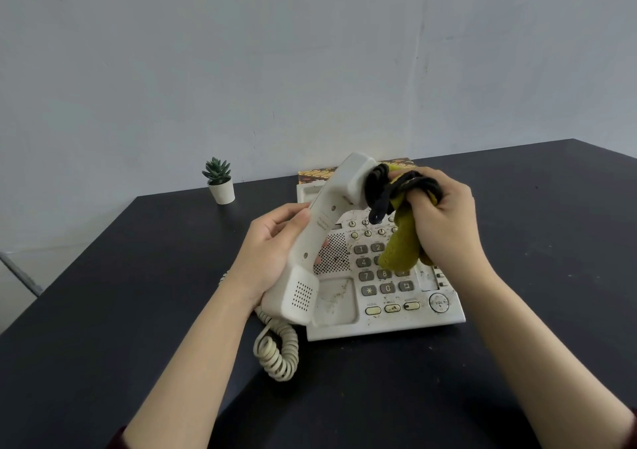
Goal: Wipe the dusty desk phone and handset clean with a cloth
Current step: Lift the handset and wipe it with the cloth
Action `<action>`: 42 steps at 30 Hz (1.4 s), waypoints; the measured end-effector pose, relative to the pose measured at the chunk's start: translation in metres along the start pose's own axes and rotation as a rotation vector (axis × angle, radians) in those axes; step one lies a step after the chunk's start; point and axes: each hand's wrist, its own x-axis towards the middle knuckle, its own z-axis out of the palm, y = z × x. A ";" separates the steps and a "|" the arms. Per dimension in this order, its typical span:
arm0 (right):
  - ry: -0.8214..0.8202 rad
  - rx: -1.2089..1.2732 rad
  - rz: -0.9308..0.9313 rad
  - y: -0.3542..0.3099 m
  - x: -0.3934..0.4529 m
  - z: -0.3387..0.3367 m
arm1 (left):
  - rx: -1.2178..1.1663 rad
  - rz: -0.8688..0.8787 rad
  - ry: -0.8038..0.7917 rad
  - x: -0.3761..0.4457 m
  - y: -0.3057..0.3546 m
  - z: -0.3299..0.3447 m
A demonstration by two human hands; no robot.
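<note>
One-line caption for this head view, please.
Left hand lifts handset while right hand wipes its earpiece with cloth.

Dark surface carries: dusty desk phone, coiled cord, potted succulent; patterned box behind phone, probably resting there.

A matte black desk with a flat top fills the lower part of the view, its far edge meeting a pale grey-white wall marked by faint vertical streaks. Near the far left corner of the desk stands a small green succulent in a white round pot, upright. Farther right, against the wall, lies a flat box with a brown and yellow pattern, only partly visible.
</note>
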 end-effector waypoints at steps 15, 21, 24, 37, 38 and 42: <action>-0.308 -0.401 -0.489 0.008 -0.016 0.014 | 0.230 0.143 0.056 0.001 0.000 0.001; -0.086 -0.161 -0.366 0.004 -0.009 0.010 | 0.279 0.204 0.036 0.000 0.001 -0.001; 0.003 -0.052 -0.215 0.002 -0.005 0.006 | 0.302 0.220 0.024 0.001 0.002 -0.002; -0.015 0.169 0.400 0.005 0.004 0.001 | -0.006 0.005 -0.064 -0.005 0.008 -0.001; -0.038 0.173 0.418 0.005 0.003 0.003 | -0.033 -0.011 -0.062 -0.005 0.008 0.000; -0.205 0.107 0.465 0.000 -0.006 0.012 | -0.173 -0.074 -0.057 -0.004 0.004 0.005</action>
